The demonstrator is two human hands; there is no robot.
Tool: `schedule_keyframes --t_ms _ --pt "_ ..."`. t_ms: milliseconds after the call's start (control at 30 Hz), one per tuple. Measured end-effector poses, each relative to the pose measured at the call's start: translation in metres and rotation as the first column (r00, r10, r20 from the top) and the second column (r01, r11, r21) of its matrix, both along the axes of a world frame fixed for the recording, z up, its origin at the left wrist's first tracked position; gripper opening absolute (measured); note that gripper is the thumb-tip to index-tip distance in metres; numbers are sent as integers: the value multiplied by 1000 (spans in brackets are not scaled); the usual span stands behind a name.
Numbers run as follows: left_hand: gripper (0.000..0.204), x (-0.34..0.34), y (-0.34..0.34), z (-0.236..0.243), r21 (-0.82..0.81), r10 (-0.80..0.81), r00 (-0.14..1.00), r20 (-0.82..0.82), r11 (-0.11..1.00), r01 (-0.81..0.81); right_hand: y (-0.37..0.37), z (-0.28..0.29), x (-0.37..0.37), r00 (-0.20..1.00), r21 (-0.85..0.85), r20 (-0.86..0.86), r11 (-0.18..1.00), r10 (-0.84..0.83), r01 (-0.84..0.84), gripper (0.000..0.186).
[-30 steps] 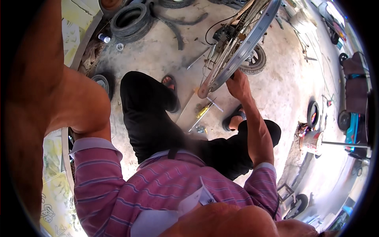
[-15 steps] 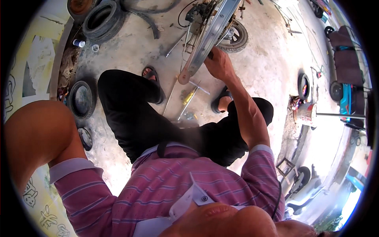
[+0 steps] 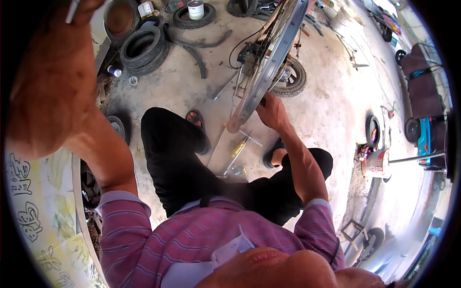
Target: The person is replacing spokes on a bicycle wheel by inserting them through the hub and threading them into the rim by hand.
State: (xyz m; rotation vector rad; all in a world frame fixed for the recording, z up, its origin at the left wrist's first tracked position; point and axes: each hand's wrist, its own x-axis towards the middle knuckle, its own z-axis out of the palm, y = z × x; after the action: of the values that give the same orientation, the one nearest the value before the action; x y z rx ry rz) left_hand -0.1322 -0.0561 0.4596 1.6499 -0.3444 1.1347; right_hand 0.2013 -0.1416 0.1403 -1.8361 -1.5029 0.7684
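My left hand (image 3: 55, 62) is raised very near the camera at the upper left, partly cut off, fingers closed round a thin white stick (image 3: 72, 9). My right hand (image 3: 271, 111) grips the underside of a long silver rim (image 3: 276, 58), which is part of a cycle assembly with spokes, chain and a black cable. Below it on the concrete, between my sandalled feet, lie a yellow-handled tool (image 3: 238, 148) with a crossbar and a thin rod. A spoked small wheel (image 3: 293, 81) sits behind the rim.
Stacked tyres (image 3: 144, 48), rubber strips (image 3: 197, 57), a white tub (image 3: 196, 10) on a tyre and a cup (image 3: 133, 81) lie at upper left. At right are a loose tyre (image 3: 372, 130), a bucket (image 3: 377, 164) with a pole and parked vehicles (image 3: 421, 86).
Since half a second ago my left hand has risen into the top-left of view, showing the white stick. The scene has shifted down and right; my right hand stays on the rim.
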Motion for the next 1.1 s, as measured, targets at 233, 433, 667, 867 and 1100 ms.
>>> schedule_keyframes --t_ms 233,433,667,867,1100 --pt "43 38 60 -116 -428 102 993 -66 896 -121 -1 -8 -1 1000 48 -5 999 8 -8 32" --pt "27 50 101 -212 -689 84 974 -209 694 -208 1 -15 1 1000 73 -19 997 0 2 30" --pt "15 76 109 -323 -827 55 908 -416 393 -403 1 0 -8 1000 72 3 997 30 -30 29" --pt "21 116 84 -325 -610 34 746 -665 551 -569 1 -15 0 998 61 57 997 37 -41 28" --pt "25 123 75 -323 -462 92 636 -766 611 -643 2 -20 0 997 83 53 994 61 -65 28"
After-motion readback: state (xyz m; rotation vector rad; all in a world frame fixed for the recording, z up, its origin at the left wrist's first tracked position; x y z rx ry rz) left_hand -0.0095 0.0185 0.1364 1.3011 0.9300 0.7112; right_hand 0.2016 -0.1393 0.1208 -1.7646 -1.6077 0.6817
